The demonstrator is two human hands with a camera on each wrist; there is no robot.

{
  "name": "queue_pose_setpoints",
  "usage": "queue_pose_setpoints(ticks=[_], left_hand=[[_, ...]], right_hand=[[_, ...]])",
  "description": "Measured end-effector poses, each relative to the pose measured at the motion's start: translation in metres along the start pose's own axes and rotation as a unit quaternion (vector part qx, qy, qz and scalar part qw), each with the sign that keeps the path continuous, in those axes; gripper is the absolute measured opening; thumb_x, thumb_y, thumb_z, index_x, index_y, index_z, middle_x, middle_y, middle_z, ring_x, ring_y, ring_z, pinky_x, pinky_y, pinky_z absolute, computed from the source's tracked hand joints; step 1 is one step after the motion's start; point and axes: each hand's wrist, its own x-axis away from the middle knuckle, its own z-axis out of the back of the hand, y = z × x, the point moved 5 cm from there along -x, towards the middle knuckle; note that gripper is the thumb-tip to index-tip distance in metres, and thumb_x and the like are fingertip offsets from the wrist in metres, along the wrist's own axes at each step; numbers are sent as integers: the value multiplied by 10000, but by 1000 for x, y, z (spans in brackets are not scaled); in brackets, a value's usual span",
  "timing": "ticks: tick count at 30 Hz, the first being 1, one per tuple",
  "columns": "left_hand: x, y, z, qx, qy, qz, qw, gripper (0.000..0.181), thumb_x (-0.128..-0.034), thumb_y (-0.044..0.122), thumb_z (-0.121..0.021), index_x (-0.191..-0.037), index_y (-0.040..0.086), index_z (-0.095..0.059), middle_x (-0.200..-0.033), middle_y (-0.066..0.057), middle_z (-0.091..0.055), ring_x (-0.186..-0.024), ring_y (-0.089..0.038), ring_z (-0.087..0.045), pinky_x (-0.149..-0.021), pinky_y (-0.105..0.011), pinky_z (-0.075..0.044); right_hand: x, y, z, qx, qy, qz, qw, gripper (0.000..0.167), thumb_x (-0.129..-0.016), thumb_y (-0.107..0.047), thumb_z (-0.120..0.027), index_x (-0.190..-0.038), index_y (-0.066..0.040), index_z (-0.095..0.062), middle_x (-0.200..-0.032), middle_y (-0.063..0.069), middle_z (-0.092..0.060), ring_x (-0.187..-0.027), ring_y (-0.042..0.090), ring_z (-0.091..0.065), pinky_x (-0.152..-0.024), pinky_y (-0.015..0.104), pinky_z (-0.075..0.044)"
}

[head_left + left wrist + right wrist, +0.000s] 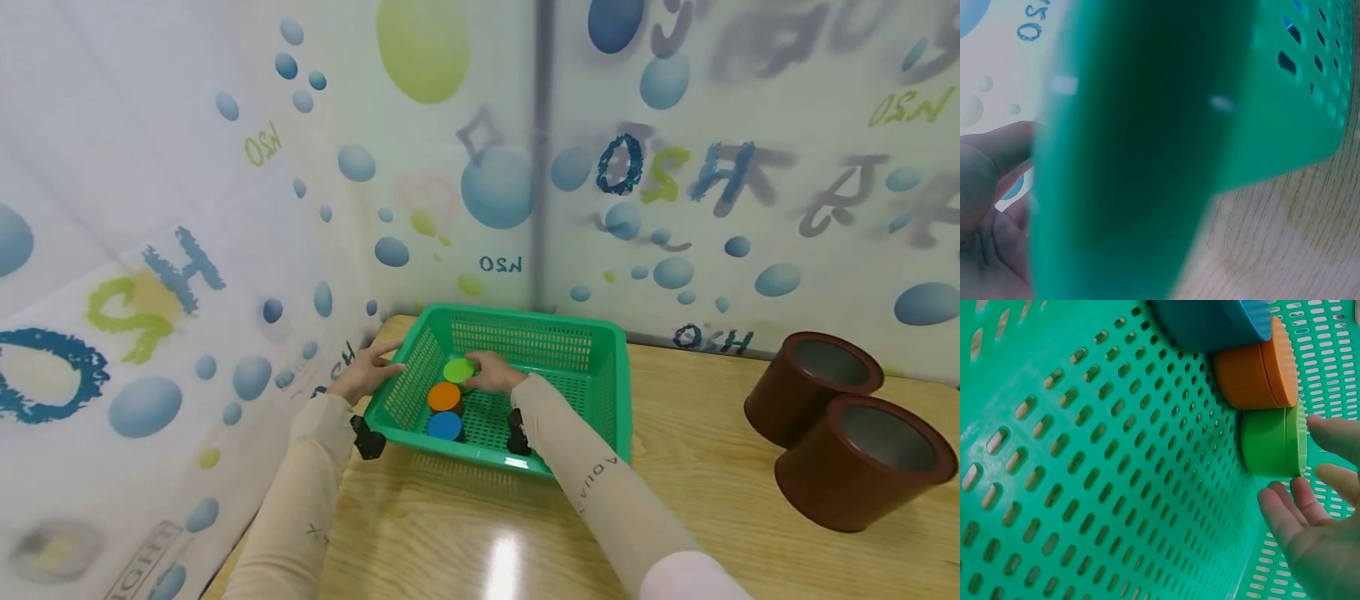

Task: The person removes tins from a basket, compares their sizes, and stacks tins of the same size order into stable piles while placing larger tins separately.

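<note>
Inside the green plastic basket (517, 457), a round lime-green lidded container (459, 370) stands in a row with an orange one (445, 398) and a blue one (446, 426). My right hand (491, 372) is at the lime-green container, its fingers spread about the side and lid. In the right wrist view the fingertips (1304, 487) lie close by it; whether they touch cannot be told. My left hand (365, 372) is at the basket's left rim, fingers fairly straight. The blurred rim (1122, 156) hides part of that hand in the left wrist view.
Two dark brown cylindrical pots (813, 387) stand close together on the wooden table (420, 533), to the basket's right. A patterned curtain (450, 208) hangs behind the table and along its left side, close to my left hand.
</note>
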Motion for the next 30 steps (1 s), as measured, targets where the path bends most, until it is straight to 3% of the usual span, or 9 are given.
queue_pose_setpoints(ticks=[2, 4, 5, 7, 9, 11, 27, 30], left_hand=[[0, 0, -1, -18, -17, -16, 10000, 561, -917, 188, -506, -1413, 120, -253, -1242, -304, -399, -954, -335, -545, -749, -414, -490], [0, 1, -1, -31, -26, -12, 10000, 562, -917, 188, -505, -1413, 116, -250, -1240, -303, -401, -952, -337, -546, -752, -418, -488], [0, 1, -1, -44, -32, -12, 10000, 563, -918, 187, -503, -1414, 116, -247, -1239, -303, -402, -951, -337, -547, -752, -418, -488], [0, 0, -1, -44, -20, -3, 10000, 562, -917, 188, -504, -1414, 123, -249, -1240, -301, -402, -945, -330, -550, -750, -413, -490], [0, 0, 0, -55, -11, -3, 10000, 561, -917, 191, -504, -1414, 131, -252, -1245, -300, -399, -958, -334, -544, -753, -416, -488], [0, 0, 1, -52, 5, 4, 10000, 557, -917, 190, -503, -1414, 140, -256, -1249, -299, -396, -966, -339, -539, -759, -418, -485], [2, 1, 0, -3, -62, -39, 10000, 568, -918, 184, -501, -1418, 122, -237, -1237, -290, -413, -948, -329, -551, -762, -423, -484], [2, 1, 0, 60, -67, -22, 10000, 566, -919, 176, -499, -1418, 122, -237, -1234, -291, -416, -933, -320, -560, -750, -414, -491]], right_hand=[[-18, 18, -5, 35, 63, 108, 9999, 581, -823, -198, -647, -1335, -78, -400, -1246, 133, -466, -1093, 249, -471, -797, 354, -456], [-55, 55, -17, 54, 157, 384, 9991, 619, -784, -333, -674, -1321, -148, -428, -1229, 68, -482, -1043, 208, -495, -733, 337, -469], [-56, 56, -18, 44, 174, 353, 9992, 609, -786, -330, -673, -1316, -149, -434, -1244, 60, -476, -1061, 202, -489, -752, 334, -467], [-48, 52, -15, -49, 213, 447, 9988, 589, -793, -311, -670, -1306, -126, -447, -1271, 67, -457, -1088, 214, -474, -767, 340, -465], [-31, 36, -9, -100, 225, 237, 9994, 554, -819, -233, -650, -1310, -86, -438, -1311, 97, -419, -1141, 250, -434, -823, 371, -447], [7, 1, 3, -118, 215, -81, 9997, 505, -831, -95, -624, -1293, -8, -438, -1337, 154, -382, -1193, 290, -381, -889, 384, -411], [4, 4, 3, -184, 277, -81, 9994, 563, -785, -97, -679, -1290, -16, -441, -1057, 143, -533, -982, 262, -513, -739, 337, -465], [4, 4, 3, -120, 281, -77, 9995, 567, -783, -97, -682, -1289, -11, -442, -1098, 157, -518, -1006, 276, -500, -755, 353, -460]])
